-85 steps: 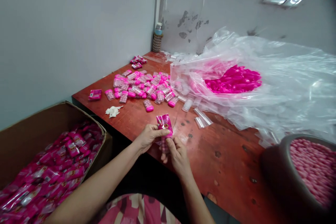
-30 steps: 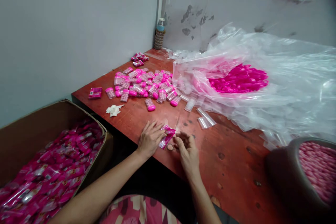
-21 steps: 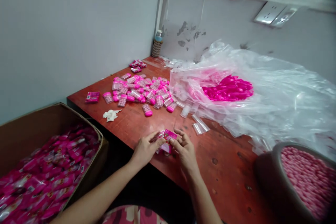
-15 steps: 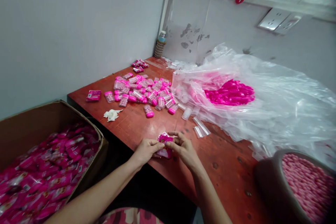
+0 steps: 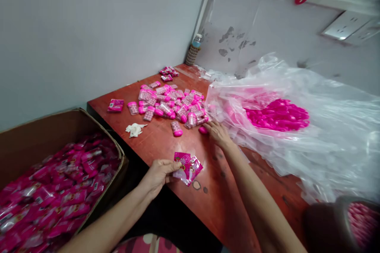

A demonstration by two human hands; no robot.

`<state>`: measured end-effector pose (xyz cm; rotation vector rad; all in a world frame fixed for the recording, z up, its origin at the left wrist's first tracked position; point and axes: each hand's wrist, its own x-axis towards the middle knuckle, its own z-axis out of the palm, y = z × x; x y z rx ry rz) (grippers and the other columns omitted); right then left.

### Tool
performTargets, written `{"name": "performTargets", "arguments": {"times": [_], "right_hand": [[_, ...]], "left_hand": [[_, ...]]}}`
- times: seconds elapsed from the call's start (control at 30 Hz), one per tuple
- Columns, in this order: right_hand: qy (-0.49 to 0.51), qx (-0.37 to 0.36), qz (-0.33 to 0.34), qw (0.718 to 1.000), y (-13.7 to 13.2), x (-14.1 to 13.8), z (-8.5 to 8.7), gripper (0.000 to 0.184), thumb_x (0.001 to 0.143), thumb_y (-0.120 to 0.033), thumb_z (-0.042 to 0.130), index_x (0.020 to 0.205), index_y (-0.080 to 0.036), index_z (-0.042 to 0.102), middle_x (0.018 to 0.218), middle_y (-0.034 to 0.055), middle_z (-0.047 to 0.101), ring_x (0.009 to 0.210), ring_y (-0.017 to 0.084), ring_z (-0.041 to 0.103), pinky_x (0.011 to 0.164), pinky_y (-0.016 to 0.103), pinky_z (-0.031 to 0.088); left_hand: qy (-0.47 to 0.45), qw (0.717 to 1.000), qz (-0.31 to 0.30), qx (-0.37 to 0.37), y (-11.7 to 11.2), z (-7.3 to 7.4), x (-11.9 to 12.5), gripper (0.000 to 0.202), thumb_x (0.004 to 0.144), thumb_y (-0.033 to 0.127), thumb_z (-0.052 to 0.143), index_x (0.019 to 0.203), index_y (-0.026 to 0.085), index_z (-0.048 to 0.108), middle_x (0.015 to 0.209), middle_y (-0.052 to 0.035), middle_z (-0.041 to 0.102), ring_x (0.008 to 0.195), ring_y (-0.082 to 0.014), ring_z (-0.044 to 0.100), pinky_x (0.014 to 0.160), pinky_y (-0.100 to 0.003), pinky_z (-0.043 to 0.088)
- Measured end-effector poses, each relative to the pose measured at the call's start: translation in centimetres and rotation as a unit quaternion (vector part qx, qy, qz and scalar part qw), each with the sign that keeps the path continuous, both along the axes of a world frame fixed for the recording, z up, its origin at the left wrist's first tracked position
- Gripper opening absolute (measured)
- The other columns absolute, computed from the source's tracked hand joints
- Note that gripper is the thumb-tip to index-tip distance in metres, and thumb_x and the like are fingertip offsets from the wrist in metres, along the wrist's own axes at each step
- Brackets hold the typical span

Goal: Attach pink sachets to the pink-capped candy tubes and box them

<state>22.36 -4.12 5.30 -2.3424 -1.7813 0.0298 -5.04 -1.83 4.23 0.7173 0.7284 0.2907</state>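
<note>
My left hand pinches a pink printed packet at the near edge of the red-brown table. My right hand reaches forward across the table, its fingers closing on a small pink-capped container at the near edge of a pile of several such candy-filled containers. The fingertips are partly hidden by the clear plastic sheet beside them.
A cardboard box at left holds many pink packets. A big clear plastic bag with pink caps covers the table's right. A dark bowl of pink candies sits at lower right. A crumpled white scrap and a bottle are farther back.
Both hands were together on the packet. Now the right hand has let go and stretched forward to the container pile, while the left keeps the packet. The view has shifted.
</note>
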Motion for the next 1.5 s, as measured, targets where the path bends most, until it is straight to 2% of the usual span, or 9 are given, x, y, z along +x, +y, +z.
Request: {"name": "performTargets", "arguments": {"times": [0.23,0.27,0.37,0.43,0.5,0.83,1.07,1.27,1.5], "right_hand": [[0.072,0.051,-0.074,0.993,-4.7,-4.9,0.5,0.024,0.088,-0.031,0.034,0.091,-0.016,0.052,0.085,0.0120,0.064,0.077,0.023,0.059,0.065,0.033,0.043],[0.174,0.091,-0.110,0.974,-5.8,-6.6,0.6,0.026,0.088,-0.035,0.032,0.089,-0.017,0.051,0.080,0.0095,0.064,0.067,0.020,0.060,0.059,0.031,0.044],[0.491,0.142,-0.135,0.849,-9.2,-12.3,1.1,0.029,0.084,-0.046,0.038,0.082,-0.019,0.049,0.068,0.0043,0.062,0.049,0.016,0.058,0.044,0.027,0.045],[0.588,0.141,-0.161,0.780,-10.9,-15.9,1.1,0.030,0.080,-0.048,0.045,0.082,-0.019,0.049,0.064,0.0023,0.061,0.044,0.014,0.056,0.039,0.025,0.044],[0.619,0.145,-0.181,0.750,-11.8,-18.5,0.7,0.031,0.079,-0.049,0.047,0.083,-0.018,0.049,0.063,0.0013,0.061,0.042,0.012,0.055,0.036,0.022,0.042],[0.636,0.188,-0.183,0.725,-12.0,-20.3,-1.0,0.028,0.082,-0.045,0.045,0.084,-0.017,0.049,0.060,-0.0015,0.058,0.039,0.008,0.053,0.034,0.017,0.042],[0.659,0.221,-0.182,0.696,-11.8,-20.2,-1.0,0.026,0.084,-0.042,0.042,0.083,-0.017,0.048,0.062,-0.0017,0.057,0.041,0.008,0.053,0.036,0.017,0.042],[0.660,0.201,-0.151,0.708,-11.7,-19.8,-1.3,0.026,0.083,-0.042,0.045,0.080,-0.017,0.048,0.060,-0.0024,0.056,0.040,0.007,0.052,0.034,0.016,0.040],[0.615,0.230,-0.153,0.738,-11.7,-19.8,-1.8,0.025,0.083,-0.041,0.045,0.075,-0.018,0.047,0.056,-0.0039,0.054,0.039,0.007,0.050,0.035,0.016,0.040]], "left_hand": [[-0.013,0.994,0.091,-0.057,0.5,-0.3,0.8,0.018,0.064,0.024,0.071,0.064,0.008,0.063,0.059,-0.0045,0.062,0.049,-0.0091,0.056,0.046,-0.019,0.049],[-0.020,0.992,0.107,-0.068,0.4,-0.3,0.9,0.016,0.065,0.023,0.070,0.064,0.008,0.063,0.059,-0.0042,0.062,0.050,-0.0093,0.056,0.048,-0.020,0.049],[-0.046,0.979,0.164,-0.112,0.0,-0.2,1.4,0.011,0.069,0.018,0.067,0.067,0.009,0.061,0.062,-0.0033,0.062,0.055,-0.0109,0.059,0.055,-0.024,0.053],[-0.059,0.971,0.186,-0.141,-0.4,0.0,1.8,0.008,0.071,0.016,0.064,0.070,0.010,0.060,0.063,-0.0027,0.062,0.057,-0.0118,0.060,0.059,-0.027,0.053],[-0.065,0.968,0.185,-0.158,-0.9,0.2,2.2,0.007,0.072,0.016,0.063,0.072,0.010,0.059,0.063,-0.0029,0.062,0.057,-0.0124,0.061,0.059,-0.027,0.053],[-0.098,0.966,0.166,-0.174,-3.5,0.8,3.7,0.013,0.073,0.021,0.063,0.070,0.010,0.057,0.056,-0.0020,0.058,0.047,-0.0096,0.056,0.047,-0.019,0.047],[-0.098,0.986,0.105,-0.082,-4.1,1.1,3.6,0.024,0.066,0.031,0.068,0.066,0.010,0.055,0.052,-0.0017,0.057,0.042,-0.0093,0.052,0.038,-0.018,0.039],[-0.101,0.995,0.024,0.003,-3.9,1.8,3.3,0.027,0.063,0.035,0.069,0.065,0.011,0.055,0.046,0.0010,0.054,0.033,-0.0079,0.045,0.031,-0.018,0.033],[-0.069,0.991,-0.067,0.092,-3.6,1.0,2.9,0.027,0.065,0.035,0.066,0.063,0.010,0.056,0.039,0.0011,0.051,0.026,-0.0081,0.040,0.025,-0.018,0.029]]}}
